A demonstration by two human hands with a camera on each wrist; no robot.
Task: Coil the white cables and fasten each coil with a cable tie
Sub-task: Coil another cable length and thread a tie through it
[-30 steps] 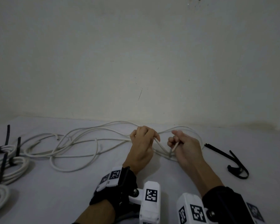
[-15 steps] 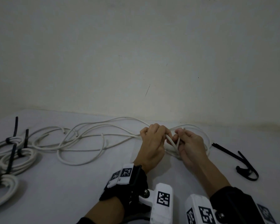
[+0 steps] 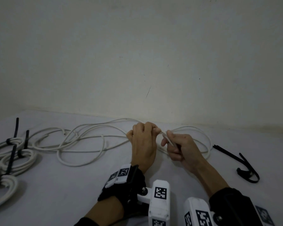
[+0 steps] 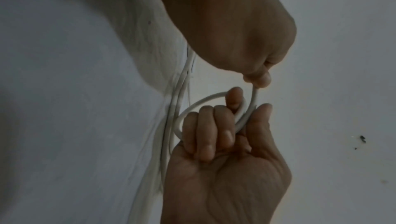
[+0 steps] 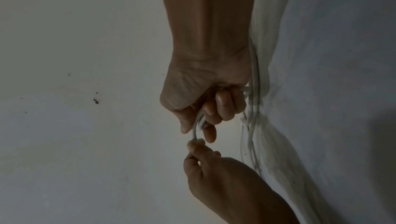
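Left hand (image 3: 142,144): fingers are curled round the cable (image 3: 82,141), a small loop of it being gripped in the fist; in the left wrist view the loop (image 4: 205,104) is seen passing under the index finger and against the thumb.
Right hand (image 3: 181,149): the cable is pinched between thumb and fingertips just beside the left fist; a short straight run is stretched between the two hands. In the left wrist view this hand (image 4: 233,29) is seen from above, its fingertips (image 4: 258,79) closed on the strand.
Cable, loose part: spread on the desk (image 3: 55,193) in wide, crossing loops to the left of the hands; one further loop is laid out to the right, behind the right hand, close to the wall (image 3: 137,54).
Cable, held part: lifted slightly clear of the desk between the hands; how many turns are in the left fist cannot be told.
Finished coils (image 3: 10,157): stacked at the far left edge of the desk, each bound with a black tie (image 3: 11,159); the tie tails are seen sticking up.
Spare ties (image 3: 235,162): black, lying loose on the desk to the right, well apart from the hands.
Wrist cameras (image 3: 160,198): white housings with square markers, strapped on both wrists.
Right wrist view: both hands are shown against the wall, with cable strands (image 5: 252,126) running down the desk edge beside them.
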